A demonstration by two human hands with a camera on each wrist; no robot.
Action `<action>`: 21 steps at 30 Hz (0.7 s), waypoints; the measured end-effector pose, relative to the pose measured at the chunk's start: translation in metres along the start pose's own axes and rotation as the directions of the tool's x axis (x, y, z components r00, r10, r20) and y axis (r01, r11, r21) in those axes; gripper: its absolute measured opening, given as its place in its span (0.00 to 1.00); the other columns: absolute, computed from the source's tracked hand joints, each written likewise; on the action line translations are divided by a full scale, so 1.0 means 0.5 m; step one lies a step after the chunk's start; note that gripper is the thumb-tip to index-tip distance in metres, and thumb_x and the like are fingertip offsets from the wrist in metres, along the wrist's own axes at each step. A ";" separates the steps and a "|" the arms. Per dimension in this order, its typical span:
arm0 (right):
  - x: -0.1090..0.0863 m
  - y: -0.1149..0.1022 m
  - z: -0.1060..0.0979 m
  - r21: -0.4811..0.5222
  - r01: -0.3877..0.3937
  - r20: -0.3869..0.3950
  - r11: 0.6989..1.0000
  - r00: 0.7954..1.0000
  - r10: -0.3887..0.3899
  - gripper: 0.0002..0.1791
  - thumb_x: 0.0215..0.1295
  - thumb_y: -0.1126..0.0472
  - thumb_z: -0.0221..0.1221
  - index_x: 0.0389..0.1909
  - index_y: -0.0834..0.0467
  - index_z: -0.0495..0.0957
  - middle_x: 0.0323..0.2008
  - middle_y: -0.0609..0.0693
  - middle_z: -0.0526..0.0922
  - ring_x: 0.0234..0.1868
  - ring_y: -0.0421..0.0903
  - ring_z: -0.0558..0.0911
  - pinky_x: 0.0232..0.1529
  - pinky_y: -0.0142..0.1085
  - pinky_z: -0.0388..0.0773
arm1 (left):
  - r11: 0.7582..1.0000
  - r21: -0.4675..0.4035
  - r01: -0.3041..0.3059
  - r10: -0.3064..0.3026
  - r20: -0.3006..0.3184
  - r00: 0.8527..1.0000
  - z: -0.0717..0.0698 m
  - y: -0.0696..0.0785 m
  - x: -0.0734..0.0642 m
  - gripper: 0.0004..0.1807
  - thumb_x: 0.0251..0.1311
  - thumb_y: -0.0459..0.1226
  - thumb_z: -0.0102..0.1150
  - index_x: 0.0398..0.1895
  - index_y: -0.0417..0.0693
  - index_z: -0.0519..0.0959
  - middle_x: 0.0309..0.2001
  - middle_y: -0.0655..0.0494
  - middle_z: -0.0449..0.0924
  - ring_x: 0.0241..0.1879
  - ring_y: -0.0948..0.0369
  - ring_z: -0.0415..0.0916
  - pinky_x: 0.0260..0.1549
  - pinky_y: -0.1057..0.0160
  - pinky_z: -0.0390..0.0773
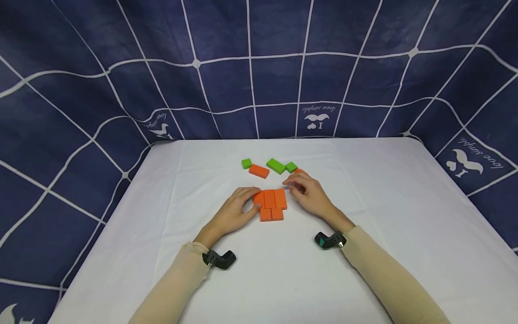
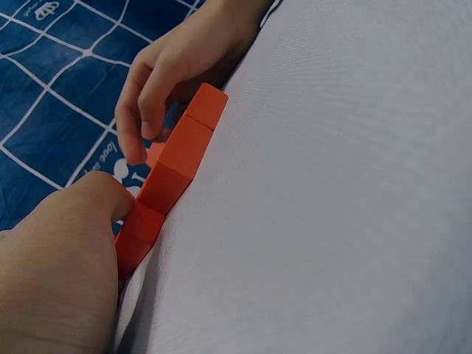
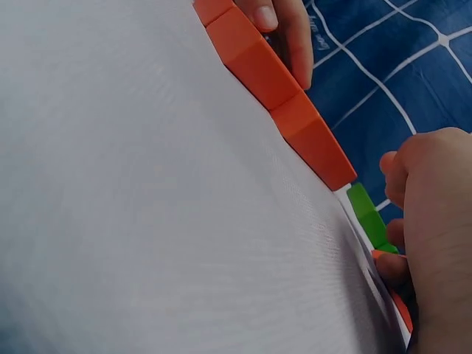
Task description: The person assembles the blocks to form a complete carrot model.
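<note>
Orange wooden blocks lie fitted together on the white tabletop: three longer ones (image 1: 269, 199) side by side, with two small square ones (image 1: 271, 214) against their near edge. My left hand (image 1: 231, 211) holds the leftmost long orange block (image 1: 259, 198), fingers at its far end and thumb at its near end. To the right of the group is my right hand (image 1: 309, 193), its fingers loosely bent and nothing visible between thumb and index finger. Just beyond that hand's knuckles, an orange block (image 1: 300, 171) shows partly, the rest hidden by the hand.
Behind the group lie a green square block (image 1: 246, 164), an orange block (image 1: 259, 171), a longer green block (image 1: 276, 166) and another green square (image 1: 291, 167). Dark blue gridded cloth (image 1: 226, 85) hangs behind and beside the white-covered table (image 1: 384, 189).
</note>
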State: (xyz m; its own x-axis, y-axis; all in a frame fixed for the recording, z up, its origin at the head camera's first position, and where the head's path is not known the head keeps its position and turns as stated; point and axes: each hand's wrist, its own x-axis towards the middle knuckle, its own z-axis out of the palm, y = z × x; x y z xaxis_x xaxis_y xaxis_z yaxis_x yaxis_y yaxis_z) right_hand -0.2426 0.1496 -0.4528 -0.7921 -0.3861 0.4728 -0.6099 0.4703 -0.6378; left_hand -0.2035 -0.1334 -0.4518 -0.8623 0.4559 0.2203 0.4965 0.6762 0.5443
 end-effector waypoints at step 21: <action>0.032 0.009 0.013 -0.083 0.002 0.067 0.997 0.998 0.004 0.14 0.70 0.67 0.58 0.52 0.53 0.85 0.50 0.47 0.85 0.42 0.43 0.77 0.43 0.37 0.76 | 1.000 -0.003 0.020 -0.019 0.008 1.000 -0.001 0.002 -0.003 0.27 0.73 0.48 0.58 0.71 0.49 0.74 0.70 0.55 0.73 0.71 0.57 0.67 0.73 0.53 0.68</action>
State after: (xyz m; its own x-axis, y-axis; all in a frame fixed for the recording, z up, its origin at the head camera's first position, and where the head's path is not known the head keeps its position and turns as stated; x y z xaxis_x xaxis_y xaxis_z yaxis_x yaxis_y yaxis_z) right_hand -0.2575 0.1404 -0.4520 -0.7909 -0.4365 0.4289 -0.6114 0.5340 -0.5839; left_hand -0.2018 -0.1337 -0.4511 -0.8710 0.4473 0.2031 0.4792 0.6829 0.5513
